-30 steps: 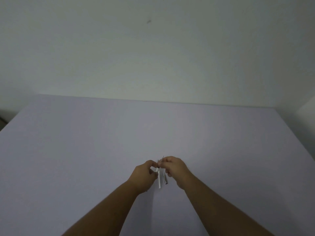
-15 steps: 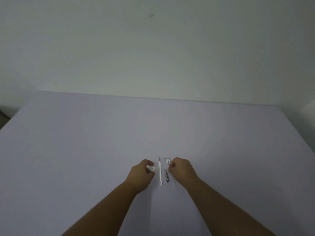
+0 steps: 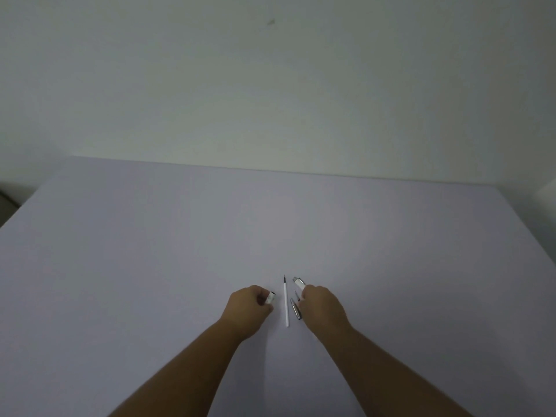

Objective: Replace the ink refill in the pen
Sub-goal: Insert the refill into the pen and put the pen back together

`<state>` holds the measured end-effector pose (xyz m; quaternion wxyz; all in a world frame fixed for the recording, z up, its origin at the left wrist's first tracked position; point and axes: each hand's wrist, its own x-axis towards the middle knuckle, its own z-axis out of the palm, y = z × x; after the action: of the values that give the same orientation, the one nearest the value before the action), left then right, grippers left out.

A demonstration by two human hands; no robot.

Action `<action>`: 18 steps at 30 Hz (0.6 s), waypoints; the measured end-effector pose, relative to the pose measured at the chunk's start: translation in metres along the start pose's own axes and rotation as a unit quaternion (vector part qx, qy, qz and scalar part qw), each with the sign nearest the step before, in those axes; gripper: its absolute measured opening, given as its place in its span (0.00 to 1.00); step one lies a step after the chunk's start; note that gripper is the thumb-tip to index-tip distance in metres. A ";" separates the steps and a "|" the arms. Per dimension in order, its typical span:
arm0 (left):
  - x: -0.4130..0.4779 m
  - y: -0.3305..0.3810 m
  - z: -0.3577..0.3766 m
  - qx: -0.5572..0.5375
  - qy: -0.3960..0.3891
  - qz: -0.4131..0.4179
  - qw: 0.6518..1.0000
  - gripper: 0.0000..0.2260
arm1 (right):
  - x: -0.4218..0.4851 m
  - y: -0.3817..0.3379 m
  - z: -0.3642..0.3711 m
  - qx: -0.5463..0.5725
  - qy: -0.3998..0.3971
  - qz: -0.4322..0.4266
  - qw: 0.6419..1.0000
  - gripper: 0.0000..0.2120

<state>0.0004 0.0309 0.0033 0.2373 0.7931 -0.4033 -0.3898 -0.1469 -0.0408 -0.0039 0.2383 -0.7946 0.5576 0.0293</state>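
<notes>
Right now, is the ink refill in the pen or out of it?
Out. The white refill lies bare on the table between both hands, dark tip pointing away, while the right hand holds a white pen piece.

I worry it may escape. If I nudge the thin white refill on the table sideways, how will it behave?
The refill looks round and slim, so it would probably roll. It lies free between both hands, nothing blocking it except the metal piece beside it. It seems light and rather stiff.
</notes>
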 end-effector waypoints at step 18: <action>0.008 -0.010 -0.010 -0.051 0.025 -0.017 0.998 0.08 | 0.034 -0.041 0.009 -0.003 -0.044 0.077 0.996 0.11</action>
<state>0.0158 0.0311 -0.0014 0.2807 0.7964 -0.3632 -0.3937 -0.0956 -0.0557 -0.0080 0.2575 -0.7479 0.6060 0.0843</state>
